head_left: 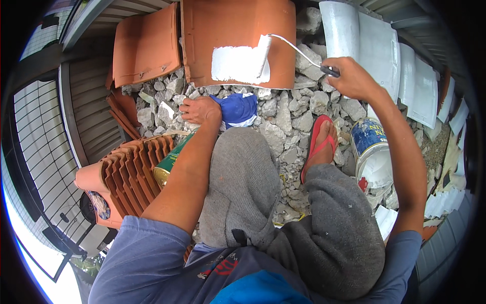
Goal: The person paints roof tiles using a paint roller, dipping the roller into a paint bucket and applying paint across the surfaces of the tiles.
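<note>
My right hand is closed round the dark handle of a paint roller. The bent wire frame reaches left to the roller sleeve, which rests on an orange clay roof tile. A patch of wet white paint covers the tile's lower middle; the rest of its face is bare orange. Low on the rubble, my left hand lies with its fingers a little apart and nothing visible in them. Right beside its wrist is a crumpled blue and white cloth.
Broken concrete rubble covers the ground. White-painted tiles line the right. A blue paint bucket lies tilted beside my red flip-flop. Stacked tiles and a green can stand left; another orange tile leans behind.
</note>
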Available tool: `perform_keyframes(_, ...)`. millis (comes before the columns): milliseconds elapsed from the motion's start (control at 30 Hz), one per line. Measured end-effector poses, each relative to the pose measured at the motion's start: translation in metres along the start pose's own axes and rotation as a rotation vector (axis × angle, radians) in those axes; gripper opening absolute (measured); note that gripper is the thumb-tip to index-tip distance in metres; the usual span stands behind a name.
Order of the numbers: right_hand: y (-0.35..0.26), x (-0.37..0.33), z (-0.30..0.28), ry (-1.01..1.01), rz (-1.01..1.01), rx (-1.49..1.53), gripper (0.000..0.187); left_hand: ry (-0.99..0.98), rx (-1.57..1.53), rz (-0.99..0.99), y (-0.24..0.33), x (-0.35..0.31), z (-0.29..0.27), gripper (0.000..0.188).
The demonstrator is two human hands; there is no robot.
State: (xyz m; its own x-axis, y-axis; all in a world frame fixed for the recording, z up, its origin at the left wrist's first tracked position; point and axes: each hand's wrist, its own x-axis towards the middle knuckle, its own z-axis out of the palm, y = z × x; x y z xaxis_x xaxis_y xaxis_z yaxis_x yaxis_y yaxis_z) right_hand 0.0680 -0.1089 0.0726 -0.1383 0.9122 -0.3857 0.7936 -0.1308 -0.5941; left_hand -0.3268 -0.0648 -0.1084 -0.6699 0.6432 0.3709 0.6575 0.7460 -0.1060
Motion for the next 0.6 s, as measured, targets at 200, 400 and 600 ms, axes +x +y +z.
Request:
perform_keyframes(200,-0.004,0.004,0.041,0.055,0.042,0.167,0.029,-0.049,-0.011,0.003,0.000,0.003,-0.007,0.023)
perform_keyframes(400,-0.012,0.030,0.045,0.046,0.110,0.097,0.028,-0.068,0.018,-0.004,0.002,0.004,-0.012,0.021)
perform_keyframes(600,0.040,0.078,0.081,0.439,-0.179,0.261,0.033,-0.066,0.007,0.008,0.003,0.001,-0.010,0.024)
